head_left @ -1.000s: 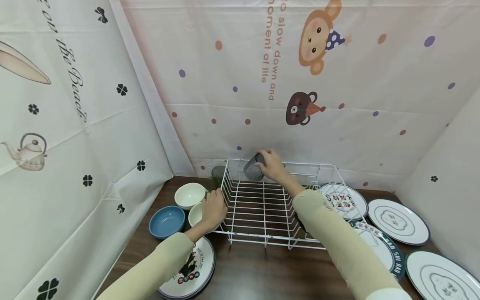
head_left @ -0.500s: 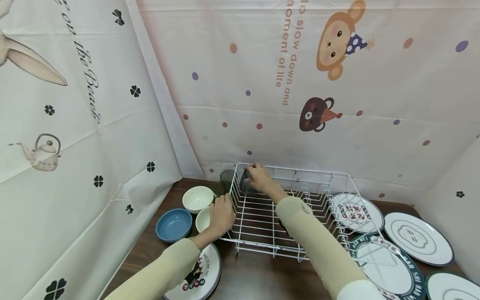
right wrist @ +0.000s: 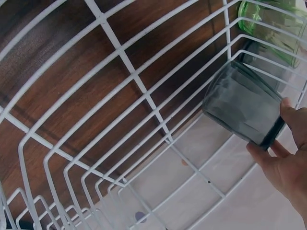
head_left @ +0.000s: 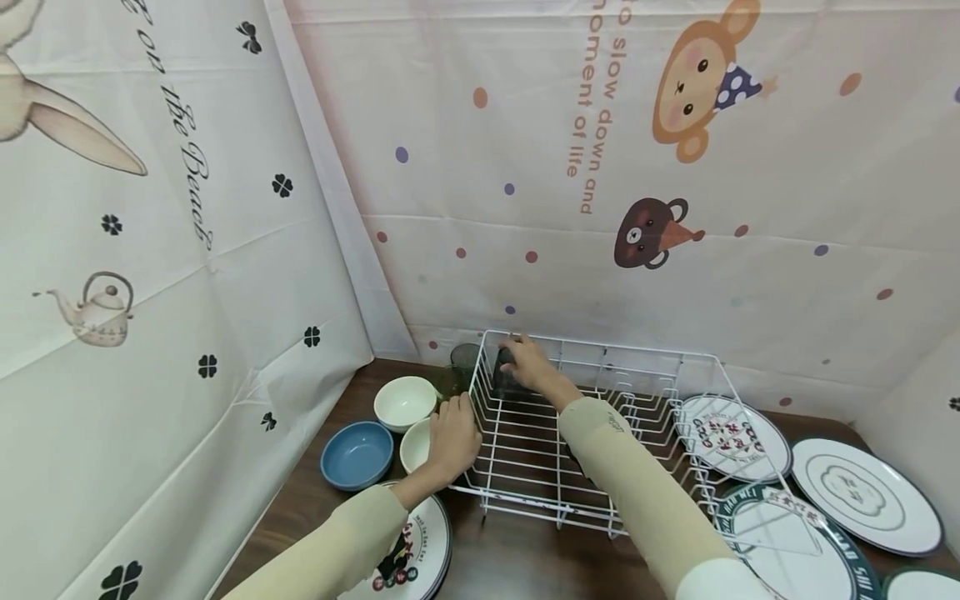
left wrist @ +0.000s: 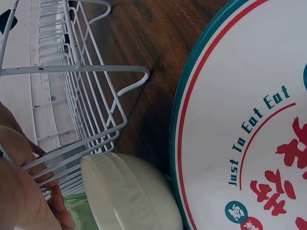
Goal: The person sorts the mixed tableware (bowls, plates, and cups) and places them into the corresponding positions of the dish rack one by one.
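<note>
A white wire dish rack (head_left: pixel 600 344) stands on the dark wooden table. My left hand (head_left: pixel 453 437) grips its left side; in the left wrist view the fingers (left wrist: pixel 21 191) curl round the wires. Inside the back left corner, my right hand (head_left: pixel 531 367) holds a grey glass tumbler (right wrist: pixel 242 103) between thumb and fingers at one end. The tumbler's other end is down at the rack's wires. Just outside the left side stand a greenish glass (head_left: pixel 463 358) and a cream bowl (left wrist: pixel 129 191), which my left hand partly covers in the head view.
Left of the rack are another cream bowl (head_left: pixel 405 402) and a blue bowl (head_left: pixel 357 455), with stacked plates (head_left: pixel 431 533) in front. Several plates, one with a dark green rim (head_left: pixel 787 542), lie at the right. A printed cloth wall (head_left: pixel 450 167) rises close behind the rack.
My right hand has lowered the tumbler into the rack's back left corner, turning it from tilted to more upright. My left hand keeps its grip on the rack. The head view has shifted.
</note>
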{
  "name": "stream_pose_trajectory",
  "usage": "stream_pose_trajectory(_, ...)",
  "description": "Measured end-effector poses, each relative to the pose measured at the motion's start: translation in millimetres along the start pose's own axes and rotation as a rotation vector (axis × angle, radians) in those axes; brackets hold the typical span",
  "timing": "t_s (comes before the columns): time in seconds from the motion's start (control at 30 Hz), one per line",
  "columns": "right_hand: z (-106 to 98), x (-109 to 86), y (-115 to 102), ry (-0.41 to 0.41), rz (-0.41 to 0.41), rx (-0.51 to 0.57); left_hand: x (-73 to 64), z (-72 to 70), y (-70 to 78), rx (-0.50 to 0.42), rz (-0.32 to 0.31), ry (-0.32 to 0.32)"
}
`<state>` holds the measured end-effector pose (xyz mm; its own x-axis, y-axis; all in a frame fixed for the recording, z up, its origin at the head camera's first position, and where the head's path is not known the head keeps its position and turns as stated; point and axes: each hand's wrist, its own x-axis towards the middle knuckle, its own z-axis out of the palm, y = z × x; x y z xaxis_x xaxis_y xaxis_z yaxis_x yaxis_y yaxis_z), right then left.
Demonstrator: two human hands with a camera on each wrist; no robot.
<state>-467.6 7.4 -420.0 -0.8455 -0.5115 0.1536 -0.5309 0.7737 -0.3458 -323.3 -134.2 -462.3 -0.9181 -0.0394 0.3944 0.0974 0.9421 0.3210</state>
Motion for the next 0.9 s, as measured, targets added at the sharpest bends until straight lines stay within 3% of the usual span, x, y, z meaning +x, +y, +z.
stream_pose_trajectory(0.47, -10, -9.8, 3, -0.025, -0.006, 0.005, -1.6, 0.9, 2.0, -0.002, 0.009, 0.036)
stream_pose_trajectory(0.67, -43, -24.6, 13, 0.003, -0.058, 0.022, -4.7, -1.3, 0.6, -0.028, -0.001, 0.060)
stream_pose_trajectory(0.8, -72, -41.3, 37, 0.045, -0.135, 0.011, -3.6, -0.5, -1.9, -0.122, -0.030, 0.092)
stream_pose_trajectory(0.9, -95, -64.2, 52, 0.050, -0.120, 0.011, -0.1, -0.4, -3.1, -0.227, -0.060, 0.121)
